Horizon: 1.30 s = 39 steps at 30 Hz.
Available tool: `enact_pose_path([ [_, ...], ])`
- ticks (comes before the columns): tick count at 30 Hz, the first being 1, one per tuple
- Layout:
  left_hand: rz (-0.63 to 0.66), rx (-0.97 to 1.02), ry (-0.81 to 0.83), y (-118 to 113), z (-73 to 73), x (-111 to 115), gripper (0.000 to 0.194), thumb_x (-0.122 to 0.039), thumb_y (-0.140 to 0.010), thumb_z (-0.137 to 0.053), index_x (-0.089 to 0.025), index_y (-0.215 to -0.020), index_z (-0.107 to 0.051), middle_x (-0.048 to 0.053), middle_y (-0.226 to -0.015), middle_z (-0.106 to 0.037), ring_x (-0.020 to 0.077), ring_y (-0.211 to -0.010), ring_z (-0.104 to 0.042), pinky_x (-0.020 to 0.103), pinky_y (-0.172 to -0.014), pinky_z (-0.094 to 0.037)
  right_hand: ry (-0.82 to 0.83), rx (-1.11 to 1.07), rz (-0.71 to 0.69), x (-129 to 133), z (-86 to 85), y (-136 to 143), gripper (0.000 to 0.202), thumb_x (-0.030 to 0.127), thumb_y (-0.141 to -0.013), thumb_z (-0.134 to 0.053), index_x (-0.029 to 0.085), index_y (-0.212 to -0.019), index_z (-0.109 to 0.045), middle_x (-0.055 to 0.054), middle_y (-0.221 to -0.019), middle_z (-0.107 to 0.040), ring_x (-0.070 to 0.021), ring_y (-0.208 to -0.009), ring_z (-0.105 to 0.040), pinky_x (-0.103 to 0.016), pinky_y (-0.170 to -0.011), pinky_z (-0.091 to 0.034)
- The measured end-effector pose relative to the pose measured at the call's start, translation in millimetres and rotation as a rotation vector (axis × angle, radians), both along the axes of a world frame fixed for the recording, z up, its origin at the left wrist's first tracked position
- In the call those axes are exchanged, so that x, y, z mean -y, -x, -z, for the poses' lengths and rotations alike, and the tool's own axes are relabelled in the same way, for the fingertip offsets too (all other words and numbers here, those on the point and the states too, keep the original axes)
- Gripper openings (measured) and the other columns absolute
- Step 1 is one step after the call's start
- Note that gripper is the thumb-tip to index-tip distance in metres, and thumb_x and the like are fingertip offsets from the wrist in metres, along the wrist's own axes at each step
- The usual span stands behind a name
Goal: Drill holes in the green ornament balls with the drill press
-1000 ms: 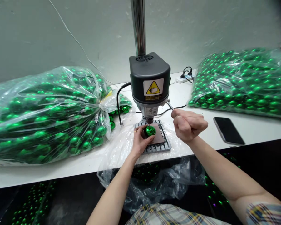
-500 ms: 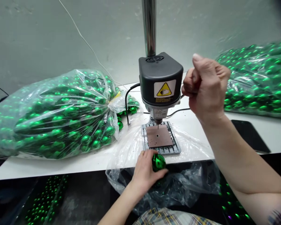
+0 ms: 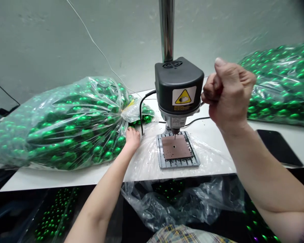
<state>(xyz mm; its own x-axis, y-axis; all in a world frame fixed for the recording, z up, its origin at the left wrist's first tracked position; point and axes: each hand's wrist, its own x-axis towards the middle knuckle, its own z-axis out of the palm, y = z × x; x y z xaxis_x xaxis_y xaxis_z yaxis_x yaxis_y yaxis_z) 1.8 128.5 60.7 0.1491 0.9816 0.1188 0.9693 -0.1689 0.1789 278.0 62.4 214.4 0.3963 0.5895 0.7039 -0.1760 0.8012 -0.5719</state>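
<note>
My right hand (image 3: pixel 229 94) is closed in a fist beside the drill press (image 3: pixel 179 87), wrapped round its lever (image 3: pixel 201 104), of which only a short bit shows. My left hand (image 3: pixel 133 139) reaches to the loose green shiny balls (image 3: pixel 146 119) by the tied neck of the left bag. Its fingertips are hidden, so a grip on a ball cannot be made out. Below the drill bit (image 3: pixel 175 137), a brown square plate (image 3: pixel 178 152) with a small hole lies on the grey metal base (image 3: pixel 164 164). Dark shavings are scattered round it.
A big clear bag of green balls (image 3: pixel 73 125) fills the left of the white table (image 3: pixel 53 179); another bag (image 3: pixel 281 84) stands at the right. A black phone (image 3: pixel 280 147) lies near the right edge. Clear plastic sheeting (image 3: pixel 192 202) hangs over the front. A black cable (image 3: pixel 141 111) loops beside the drill.
My left hand has let go of a green ball in front of the base and moved left and away to the bag's neck. My right hand keeps its place at the lever.
</note>
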Motion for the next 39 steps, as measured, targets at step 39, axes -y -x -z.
enact_pose_path([
  [39, 0.198, 1.231, 0.205, -91.0, 37.8, 62.8, 0.053, -0.03, -0.065, -0.087, -0.018, -0.112, -0.068, 0.009, -0.107, -0.074, 0.0216, -0.092, -0.068, 0.037, -0.087, -0.054, 0.011, 0.084, 0.012, -13.9, 5.4, -6.5, 0.056, 0.055, -0.088, -0.069, 0.024, -0.057, -0.033, 0.007, -0.043, -0.032, -0.0059, -0.036, -0.02, -0.03, -0.03, -0.015],
])
